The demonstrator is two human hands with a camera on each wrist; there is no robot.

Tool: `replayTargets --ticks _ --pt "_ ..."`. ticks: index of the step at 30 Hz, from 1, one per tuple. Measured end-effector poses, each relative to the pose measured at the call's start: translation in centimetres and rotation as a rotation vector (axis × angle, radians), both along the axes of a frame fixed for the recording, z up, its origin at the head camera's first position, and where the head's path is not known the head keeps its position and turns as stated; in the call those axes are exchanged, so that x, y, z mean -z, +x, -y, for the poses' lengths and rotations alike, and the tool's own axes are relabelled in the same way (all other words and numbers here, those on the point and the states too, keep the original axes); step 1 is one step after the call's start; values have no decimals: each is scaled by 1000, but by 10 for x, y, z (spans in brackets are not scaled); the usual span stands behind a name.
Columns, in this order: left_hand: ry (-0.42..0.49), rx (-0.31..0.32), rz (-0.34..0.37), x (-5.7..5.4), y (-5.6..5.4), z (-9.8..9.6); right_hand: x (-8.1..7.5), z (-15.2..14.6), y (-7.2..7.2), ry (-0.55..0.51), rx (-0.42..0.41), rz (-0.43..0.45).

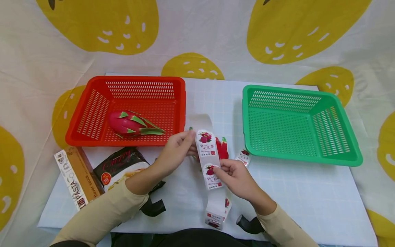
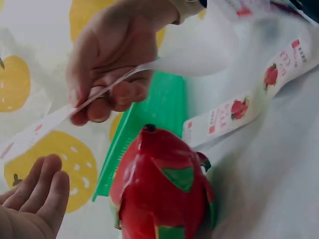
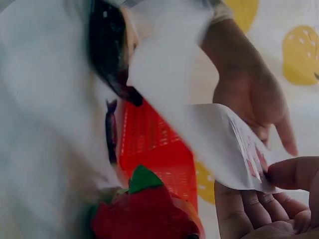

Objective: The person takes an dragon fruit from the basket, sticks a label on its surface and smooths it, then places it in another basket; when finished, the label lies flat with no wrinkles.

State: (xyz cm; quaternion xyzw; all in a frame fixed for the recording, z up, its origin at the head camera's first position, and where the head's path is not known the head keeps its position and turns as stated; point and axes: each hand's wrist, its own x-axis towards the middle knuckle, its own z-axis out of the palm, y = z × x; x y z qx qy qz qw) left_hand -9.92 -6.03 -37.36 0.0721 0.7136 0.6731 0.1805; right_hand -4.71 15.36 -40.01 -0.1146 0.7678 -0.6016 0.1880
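My right hand (image 1: 236, 176) pinches a strip of white labels (image 1: 206, 147) printed with red dragon fruit, thumb on its printed face. The strip's lower part hangs down and folds near the table's front edge. My left hand (image 1: 174, 151) is beside the strip's upper end; its fingers (image 2: 42, 191) look straight in the left wrist view. Behind the strip is a red dragon fruit (image 1: 223, 148) with green-tipped scales, partly hidden in the head view. A further label piece (image 1: 243, 157) lies to its right.
A red basket (image 1: 182, 109) at the left holds a pink dragon fruit (image 1: 126, 122). At the right is a green basket (image 1: 302, 158). A brown and white pasta box (image 1: 81, 175) and a black curry pouch (image 1: 118, 166) lie near my left forearm.
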Motion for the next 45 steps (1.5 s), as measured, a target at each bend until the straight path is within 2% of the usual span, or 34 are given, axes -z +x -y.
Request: replayTargets --ticks 3,6,9,10,12,14,16,18,21,23,26,29,31,34,39,45 --pt "-93 166 56 5 6 0 -1 -1 -1 -35 32 -43" --pt "-170 405 114 14 14 0 -4 -3 -4 -100 82 -51" --pt "-163 660 176 25 24 0 -7 -4 -9 -153 144 -26" --pt "-146 727 188 28 27 0 -7 -4 -11 -155 160 -22" --pt "-100 816 209 31 30 0 -8 -5 -14 -152 181 -10" --pt "-59 846 202 32 32 1 -10 -5 -16 -140 183 11" --pt "-25 821 180 31 32 1 -12 -6 -16 -113 168 23" --pt "21 763 162 29 31 3 -15 -7 -15 -65 157 16" --pt "89 653 136 27 29 4 -21 -8 -10 55 176 -68" --pt "117 583 122 26 28 4 -22 -8 -6 124 203 -204" --pt "109 490 107 25 27 3 -24 -9 -1 162 201 -481" --pt "89 428 112 26 26 3 -25 -9 2 149 117 -726" --pt "76 403 116 26 25 2 -25 -8 3 164 51 -797" --pt "72 388 123 26 25 2 -26 -7 3 217 7 -829" --pt "77 368 130 24 25 -1 -27 -6 5 276 11 -817" --pt "41 339 70 20 27 -5 -30 -3 7 302 5 -840"
